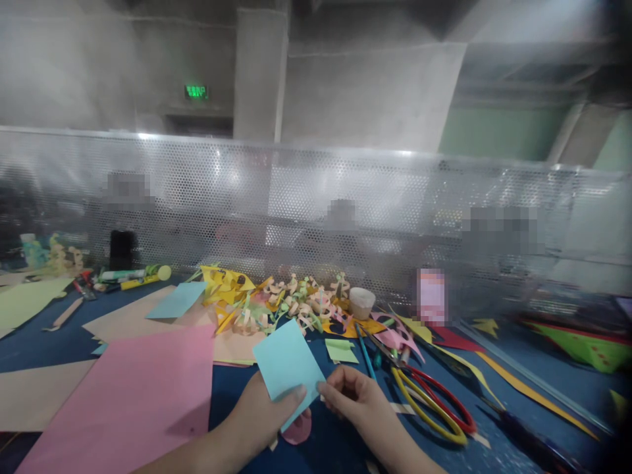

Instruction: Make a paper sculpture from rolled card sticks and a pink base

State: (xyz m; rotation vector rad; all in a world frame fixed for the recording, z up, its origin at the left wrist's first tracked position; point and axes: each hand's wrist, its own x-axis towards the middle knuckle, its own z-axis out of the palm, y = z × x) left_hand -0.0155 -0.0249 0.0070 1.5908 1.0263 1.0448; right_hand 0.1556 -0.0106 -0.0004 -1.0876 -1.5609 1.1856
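Note:
A light blue sheet of paper (286, 362) is held up in front of me, tilted, over the dark blue table. My left hand (269, 401) grips it from the lower left, thumb on its face and the other fingers hidden behind. At the sheet's right corner, my right hand (353, 395) pinches the edge between thumb and forefinger. Below the sheet a pink round paper piece (297, 429) shows partly. Scissors with red and yellow handles (434, 411) lie to the right of my right hand, and a small green paper square (342, 351) lies beyond it.
Large pink paper (148, 382) covers the left, near another blue sheet (178, 300). Curled paper scraps (301, 299) are heaped at the back beside a white cup (362, 303). A perforated screen (306, 210) stands behind. At right lies a dark-handled tool (538, 441).

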